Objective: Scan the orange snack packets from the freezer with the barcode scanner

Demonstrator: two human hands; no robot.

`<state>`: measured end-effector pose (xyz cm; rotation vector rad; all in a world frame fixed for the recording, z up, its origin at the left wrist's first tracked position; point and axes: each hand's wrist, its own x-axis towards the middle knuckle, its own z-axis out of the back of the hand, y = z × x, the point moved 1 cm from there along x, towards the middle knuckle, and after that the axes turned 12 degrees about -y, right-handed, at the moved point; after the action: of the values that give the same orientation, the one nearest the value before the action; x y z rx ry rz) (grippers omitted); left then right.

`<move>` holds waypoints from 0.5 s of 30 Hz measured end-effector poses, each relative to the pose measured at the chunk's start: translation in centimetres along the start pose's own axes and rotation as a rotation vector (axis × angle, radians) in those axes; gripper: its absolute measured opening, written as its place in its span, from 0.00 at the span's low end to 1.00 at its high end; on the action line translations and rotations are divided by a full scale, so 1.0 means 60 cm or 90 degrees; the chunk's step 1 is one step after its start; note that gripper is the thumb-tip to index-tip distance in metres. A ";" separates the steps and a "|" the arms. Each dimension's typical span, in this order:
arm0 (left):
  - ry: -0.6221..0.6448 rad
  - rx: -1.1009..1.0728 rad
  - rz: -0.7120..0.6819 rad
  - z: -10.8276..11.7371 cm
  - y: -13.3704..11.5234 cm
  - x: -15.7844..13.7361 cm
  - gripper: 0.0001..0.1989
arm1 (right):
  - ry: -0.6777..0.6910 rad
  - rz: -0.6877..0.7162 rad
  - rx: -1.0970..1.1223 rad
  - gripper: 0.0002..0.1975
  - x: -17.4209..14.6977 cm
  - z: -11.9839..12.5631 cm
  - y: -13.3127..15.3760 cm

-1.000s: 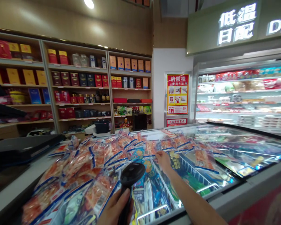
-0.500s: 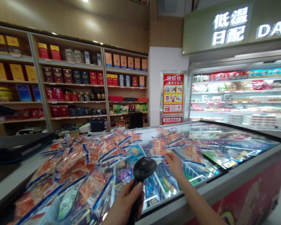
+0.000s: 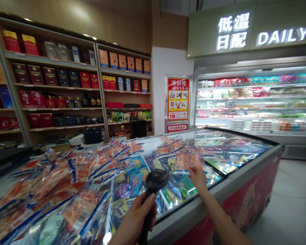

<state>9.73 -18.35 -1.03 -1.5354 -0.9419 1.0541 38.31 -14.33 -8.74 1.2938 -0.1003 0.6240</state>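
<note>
My left hand [image 3: 135,217] is wrapped round the handle of a black barcode scanner [image 3: 156,180], its head raised above the freezer glass. Out over the glass, my right hand [image 3: 199,178] is closed in a pinch at the lower right edge of a clear packet of orange food [image 3: 180,161]. Another similar packet [image 3: 196,158] lies close beside it, just above the fingers. A large heap of such blue-edged packets [image 3: 81,204] spreads over the freezer top on the left.
The chest freezer [image 3: 242,183] has a grey rim, and frozen goods in wire baskets show through its glass. Shelves of boxed goods [image 3: 63,78] stand behind on the left. A lit refrigerated display [image 3: 257,105] is at the back right, with tiled floor [image 3: 293,190] before it.
The view has turned right. My right hand has moved right across the glass with the packet, uncovering the goods below where it lay. The scanner stays in my left hand.
</note>
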 end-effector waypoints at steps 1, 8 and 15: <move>-0.006 -0.001 0.005 -0.001 0.000 0.001 0.17 | -0.009 0.009 -0.017 0.12 0.001 0.000 0.000; -0.022 -0.028 0.007 0.020 0.001 0.005 0.16 | -0.127 0.117 -0.100 0.17 -0.003 0.015 0.008; -0.068 -0.053 -0.036 0.068 -0.009 -0.009 0.14 | -0.100 0.235 0.031 0.17 -0.058 -0.036 0.093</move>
<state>5.67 -17.54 -0.90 -1.5231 -1.1086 1.0762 32.11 -12.92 -5.95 1.3820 -0.4626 0.8410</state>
